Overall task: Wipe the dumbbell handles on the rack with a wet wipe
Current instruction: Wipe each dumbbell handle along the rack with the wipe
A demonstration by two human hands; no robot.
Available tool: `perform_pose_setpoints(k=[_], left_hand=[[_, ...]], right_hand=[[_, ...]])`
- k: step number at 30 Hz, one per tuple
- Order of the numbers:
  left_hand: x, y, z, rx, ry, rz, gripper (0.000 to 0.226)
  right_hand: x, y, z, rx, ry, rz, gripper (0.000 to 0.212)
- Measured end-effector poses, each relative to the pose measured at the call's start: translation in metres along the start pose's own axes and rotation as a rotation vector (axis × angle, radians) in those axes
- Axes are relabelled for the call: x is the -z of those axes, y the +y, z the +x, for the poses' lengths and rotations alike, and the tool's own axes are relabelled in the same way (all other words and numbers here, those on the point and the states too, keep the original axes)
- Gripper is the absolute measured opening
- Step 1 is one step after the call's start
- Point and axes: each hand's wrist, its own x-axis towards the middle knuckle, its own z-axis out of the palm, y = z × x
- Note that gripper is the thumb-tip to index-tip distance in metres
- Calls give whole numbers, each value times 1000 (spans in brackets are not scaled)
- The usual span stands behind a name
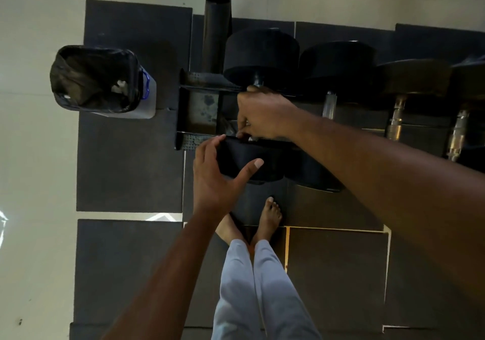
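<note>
Nearest us, our bare feet (252, 224) stand on the dark floor mats (126, 161), and our left hand (217, 174) cups the near head of the first dumbbell (252, 160) on the rack (199, 137). Beyond it our right hand (262, 114) curls round that dumbbell's handle; we cannot see a wipe beneath it. Further left stands a lined bin (99, 80).

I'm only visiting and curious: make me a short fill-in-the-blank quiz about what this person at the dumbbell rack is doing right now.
1. The left hand grips the near black end of the leftmost ____ on the rack.
2. The right hand reaches down over that weight's ____, between its two black ends.
3. The bin to the left of the rack is lined with a ____ bag.
4. The person's feet are ____.

Missing words: dumbbell; handle; black; bare
</note>
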Motion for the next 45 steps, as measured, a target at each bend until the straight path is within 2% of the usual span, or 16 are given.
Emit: perform_pose_setpoints(k=[3, 6, 9, 12, 15, 19, 25, 30, 33, 35, 40, 45], left_hand=[[-1, 1, 0, 1, 12, -17, 91], [-2, 2, -3, 13, 19, -29, 91], [-4, 3, -3, 49, 33, -40, 93], [-8, 3, -4, 70, 45, -61, 94], [-11, 1, -4, 66, 52, -68, 93], [-9, -3, -3, 63, 31, -56, 94], [-7, -1, -3, 66, 12, -44, 96], [-9, 0, -2, 56, 31, -25, 94], [-10, -2, -2, 53, 34, -25, 94], [-10, -3, -2, 66, 31, -38, 94], [-12, -4, -3, 56, 48, -50, 93], [-13, -3, -3, 54, 35, -61, 93]], right_hand=[[0, -4, 3, 0, -20, -36, 8], [-11, 4, -12, -36, 18, 66, 17], [-28, 17, -35, -114, 95, 319, 19], [-46, 28, -49, -277, 152, 641, 20], [-58, 35, -51, -408, 202, 780, 17], [-60, 36, -44, -456, 196, 815, 20], [-62, 22, -42, -349, 316, 799, 13], [-56, 28, -42, -359, 221, 758, 15], [-54, 31, -39, -337, 242, 735, 16], [-55, 32, -31, -360, 335, 796, 17], [-43, 35, 3, -592, 748, 983, 13], [-49, 23, 18, -705, 878, 989, 18]])
